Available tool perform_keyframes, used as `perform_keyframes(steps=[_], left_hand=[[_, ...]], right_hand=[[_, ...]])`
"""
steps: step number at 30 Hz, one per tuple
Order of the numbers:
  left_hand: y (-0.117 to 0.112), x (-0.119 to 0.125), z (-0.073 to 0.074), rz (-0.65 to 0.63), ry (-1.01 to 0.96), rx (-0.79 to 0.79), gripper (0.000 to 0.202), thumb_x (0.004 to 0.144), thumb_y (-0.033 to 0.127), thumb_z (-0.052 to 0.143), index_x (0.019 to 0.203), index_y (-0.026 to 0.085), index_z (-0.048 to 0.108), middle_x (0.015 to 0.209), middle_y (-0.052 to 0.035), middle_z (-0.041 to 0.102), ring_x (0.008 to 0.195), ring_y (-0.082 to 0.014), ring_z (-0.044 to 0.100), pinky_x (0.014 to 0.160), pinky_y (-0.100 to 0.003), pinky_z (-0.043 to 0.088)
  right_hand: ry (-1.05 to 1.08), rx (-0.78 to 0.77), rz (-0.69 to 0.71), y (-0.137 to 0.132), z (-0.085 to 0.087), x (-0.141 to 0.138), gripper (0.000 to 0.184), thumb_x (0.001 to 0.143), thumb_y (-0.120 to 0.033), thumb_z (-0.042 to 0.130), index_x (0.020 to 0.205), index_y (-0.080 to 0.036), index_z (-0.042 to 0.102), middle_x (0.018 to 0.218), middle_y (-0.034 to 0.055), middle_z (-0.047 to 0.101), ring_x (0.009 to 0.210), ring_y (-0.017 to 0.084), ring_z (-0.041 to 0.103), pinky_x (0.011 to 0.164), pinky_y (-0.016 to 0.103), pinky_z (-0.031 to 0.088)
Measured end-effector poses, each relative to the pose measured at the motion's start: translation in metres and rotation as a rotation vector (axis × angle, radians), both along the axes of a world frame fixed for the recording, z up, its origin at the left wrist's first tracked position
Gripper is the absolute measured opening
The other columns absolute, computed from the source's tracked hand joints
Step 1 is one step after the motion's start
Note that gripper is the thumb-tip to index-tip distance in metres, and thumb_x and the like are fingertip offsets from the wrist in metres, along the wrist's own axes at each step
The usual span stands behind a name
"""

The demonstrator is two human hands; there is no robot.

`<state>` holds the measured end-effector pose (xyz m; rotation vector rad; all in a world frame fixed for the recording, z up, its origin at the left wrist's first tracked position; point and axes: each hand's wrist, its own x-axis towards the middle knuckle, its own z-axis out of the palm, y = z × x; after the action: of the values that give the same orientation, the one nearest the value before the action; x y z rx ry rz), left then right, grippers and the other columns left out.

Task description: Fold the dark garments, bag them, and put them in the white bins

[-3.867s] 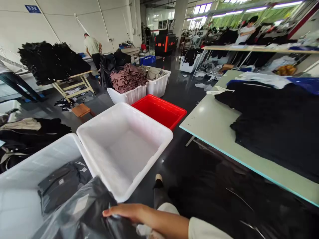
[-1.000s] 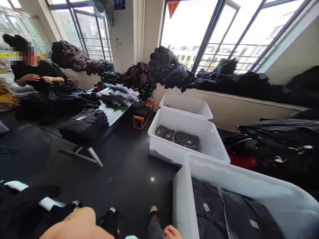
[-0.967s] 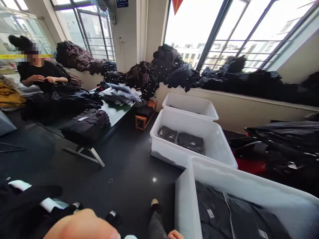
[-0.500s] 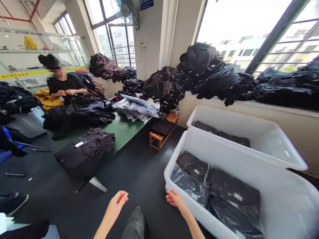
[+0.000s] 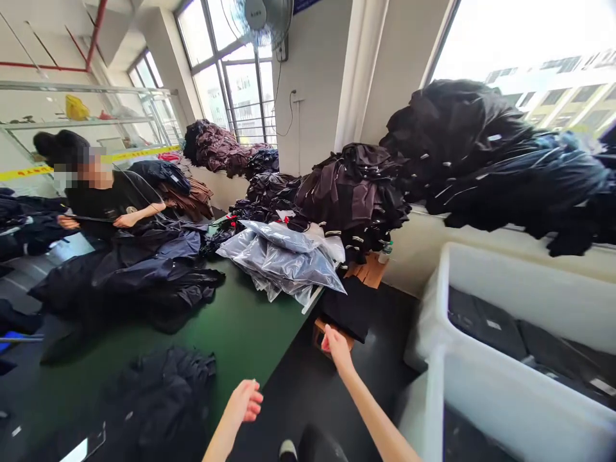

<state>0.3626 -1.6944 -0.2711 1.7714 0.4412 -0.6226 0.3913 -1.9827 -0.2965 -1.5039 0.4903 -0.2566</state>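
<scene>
My left hand [image 5: 244, 401] hangs in the air beside the edge of the green table [image 5: 245, 327], its fingers loosely bent and apart, with nothing in it. Farther forward, my right hand [image 5: 337, 350] is in front of a low wooden stool [image 5: 370, 269] with dark folded cloth [image 5: 349, 305] on it. Its fingers are curled in and I see nothing held. Clear plastic bags [image 5: 289, 256] lie stacked at the table's far right corner. On the near left part of the table is a pile of black garments [image 5: 158, 398], with a phone [image 5: 84, 446] on it.
White plastic tubs [image 5: 436, 378] with dark packed garments stand at the right. Big heaps of dark clothing [image 5: 471, 147] lie along the window ledge. A co-worker [image 5: 103, 199] handles dark cloth behind the table at the left. A bottle [image 5: 385, 252] stands on the stool.
My view has moved forward toward the table and stool. The tubs have shifted right in view, away from my right hand, whose fingers are more curled. The co-worker's hands have moved apart.
</scene>
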Motion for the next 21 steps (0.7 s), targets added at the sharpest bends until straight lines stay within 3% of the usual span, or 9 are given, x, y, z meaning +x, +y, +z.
perform_keyframes(steps=[3, 5, 7, 9, 12, 16, 19, 21], left_hand=[[-0.062, 0.126, 0.046, -0.012, -0.024, -0.124, 0.046, 0.075, 0.061, 0.056, 0.085, 0.016, 0.053, 0.065, -0.0031, 0.062, 0.049, -0.0116, 0.057, 0.052, -0.024, 0.047], [-0.101, 0.210, 0.074, -0.022, -0.072, -0.192, 0.040, 0.084, 0.053, 0.050, 0.091, 0.014, 0.053, 0.071, -0.0060, 0.064, 0.054, -0.0121, 0.060, 0.057, -0.024, 0.049], [-0.138, 0.291, 0.098, 0.013, -0.096, -0.228, 0.036, 0.089, 0.046, 0.043, 0.097, 0.012, 0.051, 0.081, -0.0103, 0.066, 0.060, -0.0128, 0.062, 0.062, -0.025, 0.051], [-0.172, 0.365, 0.115, 0.110, -0.099, -0.224, 0.039, 0.090, 0.045, 0.042, 0.106, 0.009, 0.048, 0.098, -0.0167, 0.064, 0.068, -0.0147, 0.064, 0.069, -0.027, 0.052], [-0.211, 0.455, 0.128, 0.271, -0.111, -0.141, 0.050, 0.088, 0.048, 0.046, 0.119, 0.009, 0.043, 0.124, -0.0231, 0.053, 0.088, -0.0199, 0.065, 0.078, -0.030, 0.052], [-0.243, 0.528, 0.126, 0.247, -0.055, -0.141, 0.055, 0.083, 0.054, 0.051, 0.120, 0.013, 0.047, 0.124, -0.0197, 0.056, 0.098, -0.0234, 0.063, 0.087, -0.034, 0.049], [-0.262, 0.554, 0.120, 0.213, 0.033, -0.174, 0.063, 0.073, 0.059, 0.063, 0.122, 0.022, 0.049, 0.120, -0.0128, 0.061, 0.098, -0.0243, 0.064, 0.089, -0.038, 0.048], [-0.276, 0.565, 0.112, 0.298, 0.072, -0.104, 0.079, 0.063, 0.058, 0.072, 0.127, 0.022, 0.043, 0.126, -0.0143, 0.057, 0.105, -0.0273, 0.060, 0.086, -0.038, 0.049]], right_hand=[[-0.118, -0.275, -0.069, -0.073, 0.039, 0.106, 0.050, 0.079, -0.061, 0.045, 0.049, -0.021, 0.041, 0.047, -0.0024, 0.045, 0.049, 0.012, 0.044, 0.056, 0.027, 0.037], [-0.162, -0.406, -0.070, -0.122, 0.055, 0.191, 0.039, 0.077, -0.054, 0.051, 0.057, -0.020, 0.047, 0.055, -0.0012, 0.052, 0.055, 0.014, 0.049, 0.061, 0.027, 0.039], [-0.139, -0.499, -0.002, -0.164, 0.063, 0.282, 0.025, 0.078, -0.043, 0.052, 0.075, -0.019, 0.055, 0.072, 0.0026, 0.062, 0.068, 0.016, 0.057, 0.067, 0.027, 0.043], [-0.046, -0.605, 0.132, -0.194, 0.064, 0.374, 0.023, 0.081, -0.033, 0.046, 0.094, -0.017, 0.057, 0.092, 0.0068, 0.066, 0.084, 0.017, 0.061, 0.076, 0.027, 0.045], [0.103, -0.727, 0.311, -0.219, 0.057, 0.496, 0.028, 0.085, -0.027, 0.041, 0.104, -0.016, 0.058, 0.108, 0.0109, 0.065, 0.099, 0.020, 0.060, 0.086, 0.028, 0.043], [0.222, -0.758, 0.453, -0.228, 0.035, 0.607, 0.030, 0.088, -0.033, 0.042, 0.098, -0.013, 0.063, 0.105, 0.0140, 0.066, 0.102, 0.024, 0.059, 0.091, 0.032, 0.040], [0.307, -0.763, 0.506, -0.226, 0.020, 0.652, 0.038, 0.088, -0.041, 0.043, 0.098, -0.010, 0.063, 0.109, 0.0190, 0.063, 0.110, 0.029, 0.054, 0.097, 0.037, 0.036], [0.358, -0.743, 0.528, -0.223, 0.014, 0.669, 0.044, 0.084, -0.045, 0.051, 0.104, -0.007, 0.062, 0.117, 0.0233, 0.059, 0.116, 0.034, 0.049, 0.100, 0.042, 0.032]])
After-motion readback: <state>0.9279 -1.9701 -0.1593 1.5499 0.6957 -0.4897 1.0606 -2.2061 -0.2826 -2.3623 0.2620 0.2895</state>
